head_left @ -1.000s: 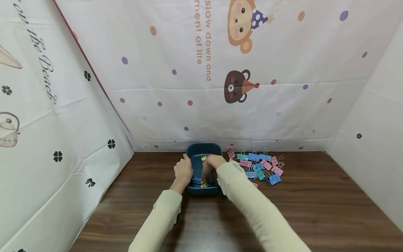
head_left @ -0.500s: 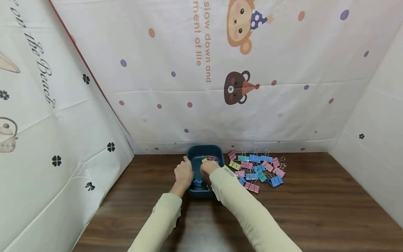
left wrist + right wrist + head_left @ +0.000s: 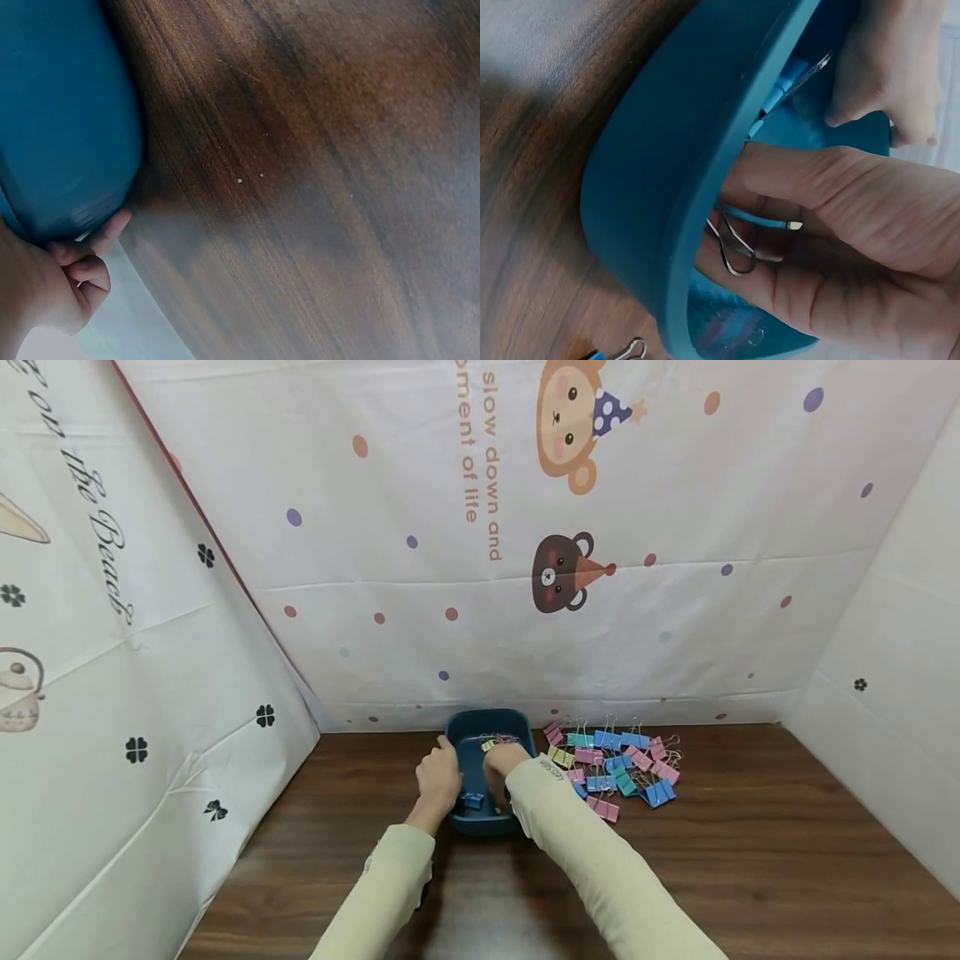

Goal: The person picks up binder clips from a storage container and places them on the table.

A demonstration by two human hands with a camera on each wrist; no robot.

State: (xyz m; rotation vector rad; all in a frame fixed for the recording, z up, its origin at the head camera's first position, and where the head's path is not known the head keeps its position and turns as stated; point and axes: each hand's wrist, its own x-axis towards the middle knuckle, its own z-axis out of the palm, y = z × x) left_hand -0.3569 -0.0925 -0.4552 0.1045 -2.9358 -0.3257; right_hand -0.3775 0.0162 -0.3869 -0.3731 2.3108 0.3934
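A dark blue plastic bin (image 3: pixel 480 827) stands on the table near the back wall. My left hand (image 3: pixel 437 775) grips its left rim; in the left wrist view its curled fingers (image 3: pixel 94 262) lie against the outer wall. My right hand (image 3: pixel 504 764) reaches into the bin's right side. In the right wrist view, a binder clip's silver wire handle (image 3: pixel 735 259) and a thin teal strip with a metal tip (image 3: pixel 761 218) show between thumb and fingers; the clip's body is hidden. A blue binder clip (image 3: pixel 472 801) lies at the bin's front, yellow (image 3: pixel 488 745) and pink clips (image 3: pixel 506 739) at its back.
Several pink, blue, teal and yellow binder clips (image 3: pixel 619 762) lie spread on the brown wooden table (image 3: pixel 720 860), just right of the bin. A white printed cloth (image 3: pixel 375 652) hangs behind, with more white cloth at both sides.
My right hand has shifted slightly within the bin, and the yellow clip seen by its fingertips a second ago no longer shows at the front. My left hand stays on the rim.
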